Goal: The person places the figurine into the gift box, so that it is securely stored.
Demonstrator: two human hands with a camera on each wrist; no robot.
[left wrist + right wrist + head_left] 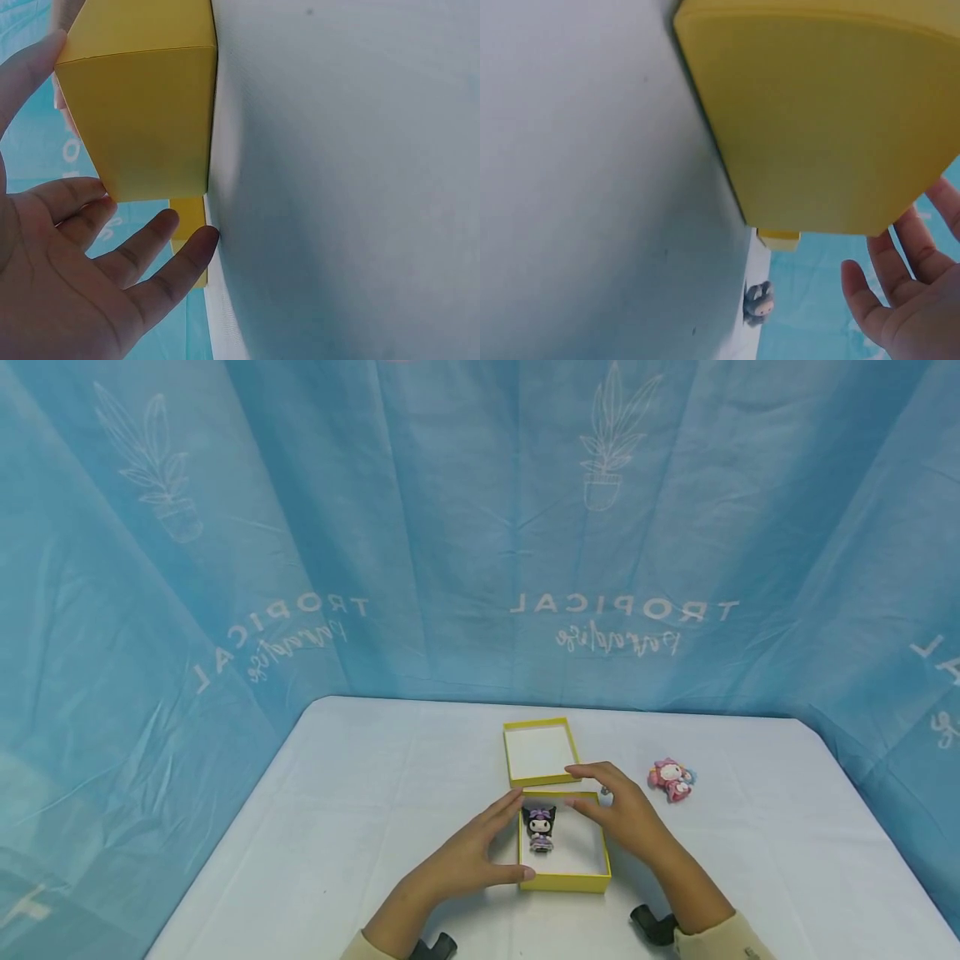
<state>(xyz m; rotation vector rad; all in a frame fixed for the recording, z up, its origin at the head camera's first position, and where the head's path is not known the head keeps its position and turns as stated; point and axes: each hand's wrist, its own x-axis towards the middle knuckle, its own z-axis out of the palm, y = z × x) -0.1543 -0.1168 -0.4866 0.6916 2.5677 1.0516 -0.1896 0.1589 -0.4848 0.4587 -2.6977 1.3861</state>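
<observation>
A small figurine in a black hood (540, 828) lies inside the yellow open box (564, 883), near its left wall. My left hand (471, 852) is at the box's left side, its thumb at the near corner and its fingers at the far corner. In the left wrist view, the thumb and forefinger touch the edges of the yellow box (142, 124), with the other fingers spread. My right hand (626, 814) is over the far right corner, thumb above the inside. Its fingers (889, 270) look loosely extended, holding nothing visible.
A yellow-rimmed lid (540, 779) lies open side up just behind the box. To the right lies a pink figurine (671, 779). A small grey toy (759, 304) sits farther back, mostly hidden by my right hand in the head view. A blue curtain (450, 527) surrounds the white table (337, 827).
</observation>
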